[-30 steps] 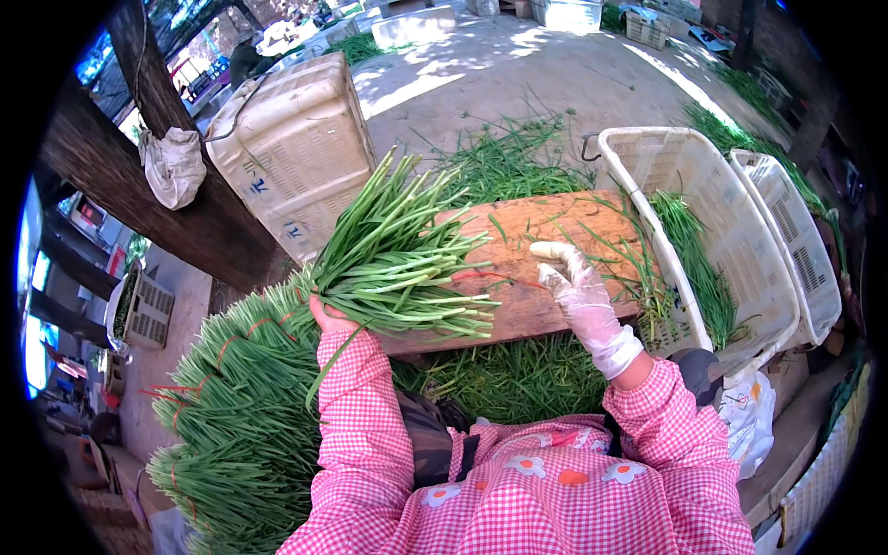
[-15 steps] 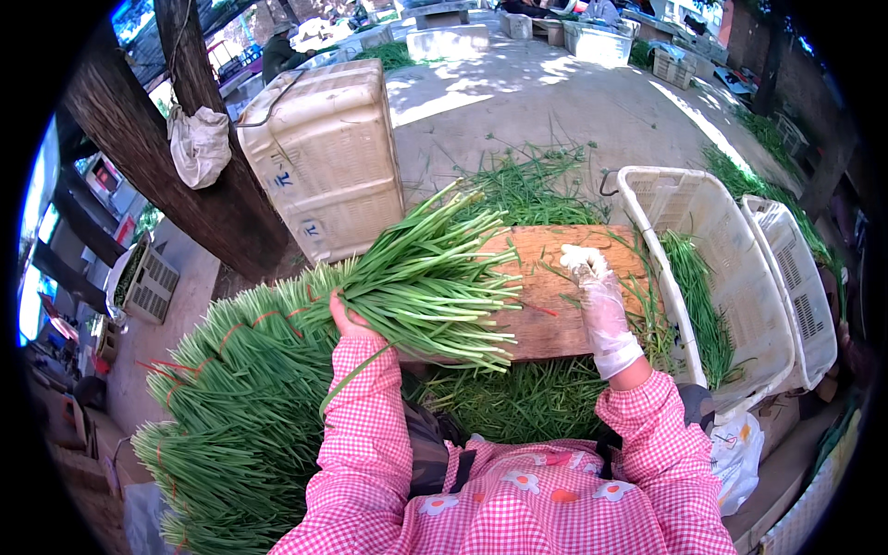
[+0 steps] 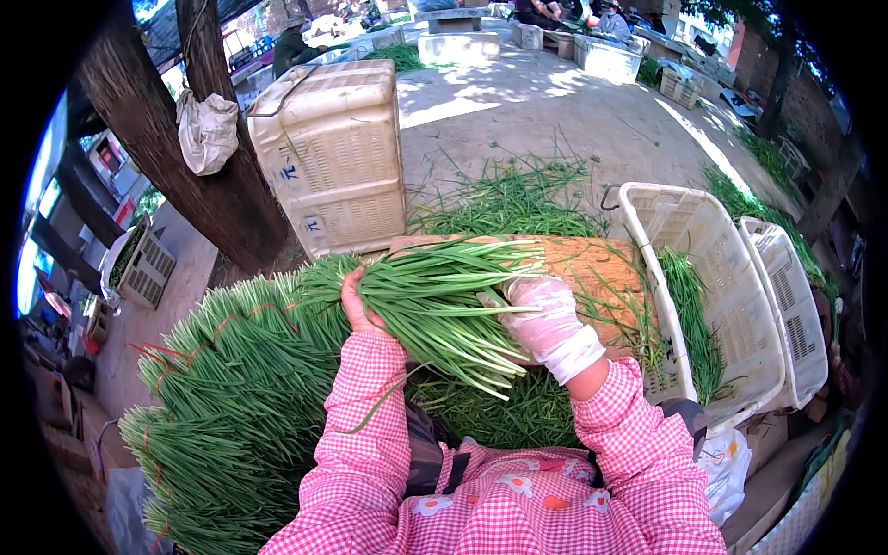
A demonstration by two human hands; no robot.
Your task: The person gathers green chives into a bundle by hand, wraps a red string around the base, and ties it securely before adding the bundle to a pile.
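Observation:
A loose bunch of garlic chives (image 3: 430,291) with pale stem ends pointing right lies across the front of a wooden board (image 3: 606,268). My bare left hand (image 3: 357,303) grips it at its leafy left end, fingers wrapped round. My right hand (image 3: 544,319), in a thin clear glove, is closed at the pale ends, with some stems running into its grasp; its fingertips are partly hidden. Left of my left arm, several chive bundles (image 3: 250,370) with red ties are stacked. Loose leaves (image 3: 499,407) lie below the board, in front of my lap.
A white crate (image 3: 740,305) holding loose greens stands right of the board, with a second crate (image 3: 795,314) beyond it. An upturned crate (image 3: 333,157) stands beside a tree trunk (image 3: 185,157). Cut greens (image 3: 518,199) litter the ground behind the board. People sit farther back.
My right hand has moved left and nearer from the board to the stem ends and closed there. The bunch has swung, its pale ends coming lower and slightly right.

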